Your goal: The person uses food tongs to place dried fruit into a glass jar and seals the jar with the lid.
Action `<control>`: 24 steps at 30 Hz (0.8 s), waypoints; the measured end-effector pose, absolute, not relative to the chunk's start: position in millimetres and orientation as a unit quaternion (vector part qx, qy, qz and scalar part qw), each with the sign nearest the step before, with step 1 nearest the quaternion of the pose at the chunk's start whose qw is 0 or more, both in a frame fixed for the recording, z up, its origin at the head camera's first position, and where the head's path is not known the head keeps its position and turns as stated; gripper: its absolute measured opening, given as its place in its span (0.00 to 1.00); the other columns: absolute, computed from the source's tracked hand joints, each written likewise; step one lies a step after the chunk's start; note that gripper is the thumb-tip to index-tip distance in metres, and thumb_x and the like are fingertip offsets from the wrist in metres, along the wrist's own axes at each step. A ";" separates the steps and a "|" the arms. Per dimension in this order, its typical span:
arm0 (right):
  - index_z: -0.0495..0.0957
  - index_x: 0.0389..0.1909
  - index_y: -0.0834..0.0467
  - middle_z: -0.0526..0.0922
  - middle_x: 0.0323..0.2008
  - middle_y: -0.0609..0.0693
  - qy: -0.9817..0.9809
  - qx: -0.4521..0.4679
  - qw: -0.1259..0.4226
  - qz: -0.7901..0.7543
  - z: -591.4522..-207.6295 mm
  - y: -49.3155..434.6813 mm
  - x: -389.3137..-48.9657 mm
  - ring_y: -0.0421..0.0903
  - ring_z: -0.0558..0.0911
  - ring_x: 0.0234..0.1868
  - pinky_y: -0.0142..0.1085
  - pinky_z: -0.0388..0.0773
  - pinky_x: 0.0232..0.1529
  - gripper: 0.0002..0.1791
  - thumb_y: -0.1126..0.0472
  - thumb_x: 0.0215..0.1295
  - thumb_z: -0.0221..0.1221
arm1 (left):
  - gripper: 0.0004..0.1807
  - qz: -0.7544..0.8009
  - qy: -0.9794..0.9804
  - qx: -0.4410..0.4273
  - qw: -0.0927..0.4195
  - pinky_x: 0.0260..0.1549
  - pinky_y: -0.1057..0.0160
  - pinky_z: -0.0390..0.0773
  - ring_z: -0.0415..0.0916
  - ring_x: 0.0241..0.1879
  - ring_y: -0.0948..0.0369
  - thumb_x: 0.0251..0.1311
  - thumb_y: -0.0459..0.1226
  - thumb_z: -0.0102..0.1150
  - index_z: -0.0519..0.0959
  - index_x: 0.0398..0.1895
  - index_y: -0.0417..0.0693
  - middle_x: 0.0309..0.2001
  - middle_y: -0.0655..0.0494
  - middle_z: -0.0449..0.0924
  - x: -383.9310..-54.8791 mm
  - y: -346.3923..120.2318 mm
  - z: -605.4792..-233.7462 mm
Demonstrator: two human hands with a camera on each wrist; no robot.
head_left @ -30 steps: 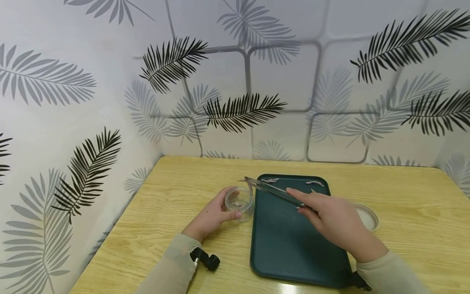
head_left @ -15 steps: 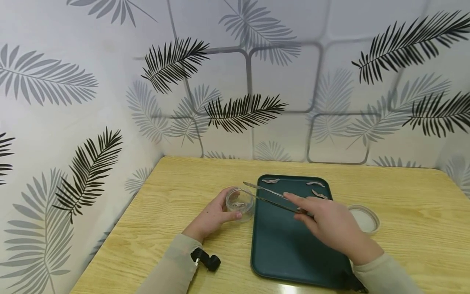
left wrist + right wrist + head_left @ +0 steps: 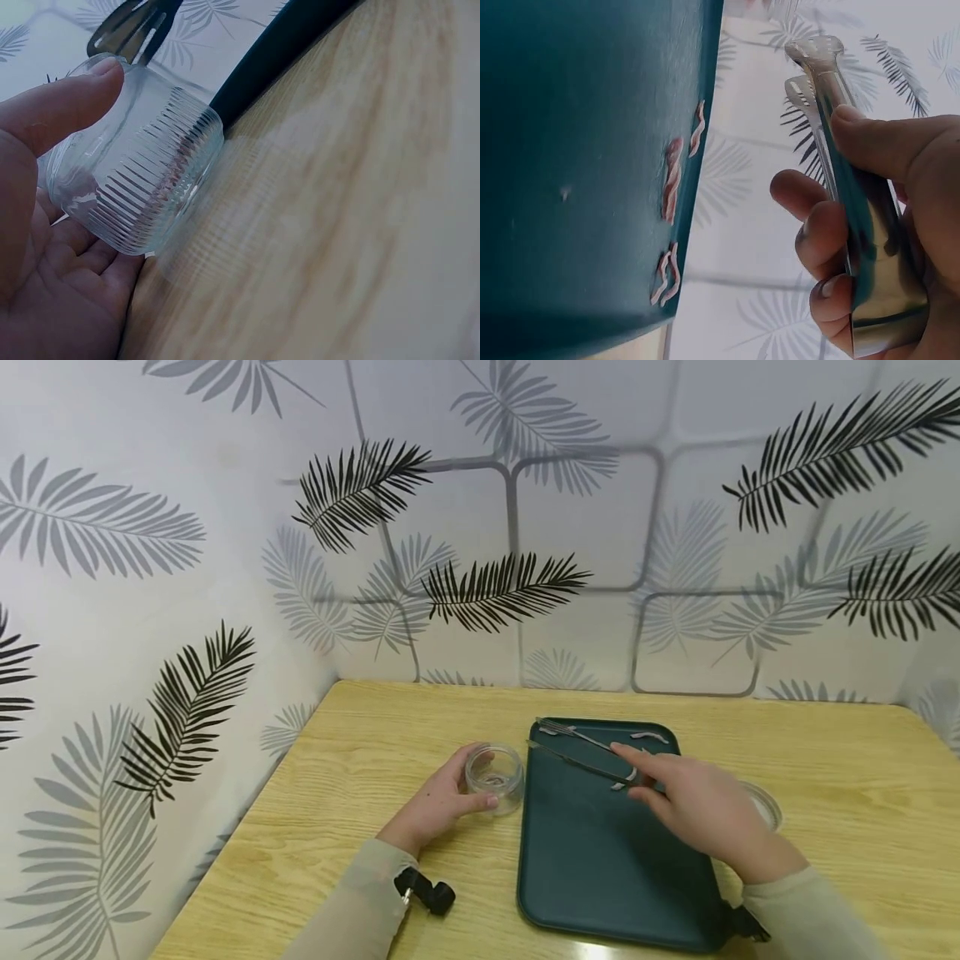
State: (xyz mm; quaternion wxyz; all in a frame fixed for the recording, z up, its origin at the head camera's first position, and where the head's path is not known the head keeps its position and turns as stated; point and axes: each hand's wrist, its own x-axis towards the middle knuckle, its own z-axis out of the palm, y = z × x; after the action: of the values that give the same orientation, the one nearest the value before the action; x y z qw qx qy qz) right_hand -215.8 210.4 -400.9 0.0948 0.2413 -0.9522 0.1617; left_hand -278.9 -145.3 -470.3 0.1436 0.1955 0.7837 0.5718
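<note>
My left hand (image 3: 442,797) holds a clear glass jar (image 3: 505,800) on the table, thumb and fingers on either side of it. Fine vertical ribs run round the jar's wall in the left wrist view, and a little pinkish stuff shows low inside. In my right hand (image 3: 701,806) is a pair of metal tongs (image 3: 877,247), gripped between thumb and fingers, tips spread with nothing between them. They reach over the far left part of a dark green tray (image 3: 600,877). Thin pale-pink twisted strips (image 3: 673,180) lie on that tray; one strip (image 3: 649,737) is near its far right corner.
A round lid (image 3: 765,806) lies right of the tray, partly behind my right hand. The wooden table (image 3: 390,718) meets a leaf-patterned wall (image 3: 465,643) at its back edge.
The tongs held a pinkish strip at the jar's rim, then spread over the jar without it. They have since moved right, over the tray. My left hand and the jar stay put.
</note>
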 end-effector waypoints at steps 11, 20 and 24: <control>0.68 0.75 0.51 0.83 0.34 0.42 -0.969 0.196 0.032 0.149 -404.5 222.9 -236.8 0.38 0.68 0.16 0.37 0.62 0.17 0.36 0.54 0.67 0.67 | 0.43 0.579 0.778 0.196 0.143 0.72 0.49 0.54 0.55 0.75 0.57 0.62 0.41 0.71 0.60 0.77 0.60 0.74 0.53 0.62 -278.2 -146.8 -472.8; 0.69 0.74 0.50 0.80 0.29 0.41 -0.976 0.191 0.019 0.108 -401.6 231.3 -255.3 0.39 0.69 0.18 0.38 0.64 0.18 0.34 0.55 0.68 0.66 | 0.43 0.588 0.770 0.195 0.150 0.72 0.51 0.54 0.54 0.76 0.58 0.63 0.40 0.71 0.59 0.78 0.60 0.75 0.53 0.61 -277.3 -145.3 -470.4; 0.68 0.74 0.49 0.80 0.31 0.40 -0.976 0.195 0.010 0.093 -401.0 228.0 -262.9 0.39 0.70 0.19 0.38 0.65 0.18 0.34 0.55 0.69 0.65 | 0.44 0.584 0.773 0.198 0.148 0.72 0.51 0.54 0.54 0.76 0.58 0.62 0.42 0.71 0.58 0.78 0.60 0.75 0.54 0.61 -277.8 -146.9 -470.2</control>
State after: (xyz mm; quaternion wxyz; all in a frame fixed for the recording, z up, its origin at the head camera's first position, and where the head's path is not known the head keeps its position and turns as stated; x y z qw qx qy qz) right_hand -262.9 228.0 -401.0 0.0098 0.1954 -0.9762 0.0931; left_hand -277.8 -146.9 -470.2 0.1475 0.1976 0.7730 0.5845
